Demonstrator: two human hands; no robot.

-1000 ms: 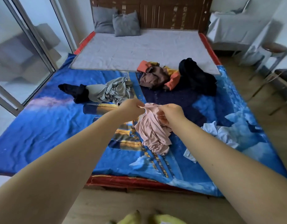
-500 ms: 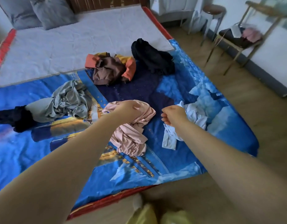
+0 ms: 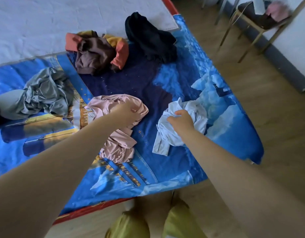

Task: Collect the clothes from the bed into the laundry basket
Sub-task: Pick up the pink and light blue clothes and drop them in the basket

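Note:
My left hand grips a pink garment bunched on the blue bedspread. My right hand rests on a pale blue shirt to its right, fingers curled into the cloth. Farther up the bed lie a brown and orange garment, a black garment and a grey garment. No laundry basket is in view.
The bed's right edge drops to a wooden floor. A metal-legged chair with items on it stands at the upper right by the wall. My feet in yellow slippers are at the bed's foot.
My right hand let go of the pink garment and moved right onto the pale blue shirt. My left hand kept the pink garment. My view swung right and down.

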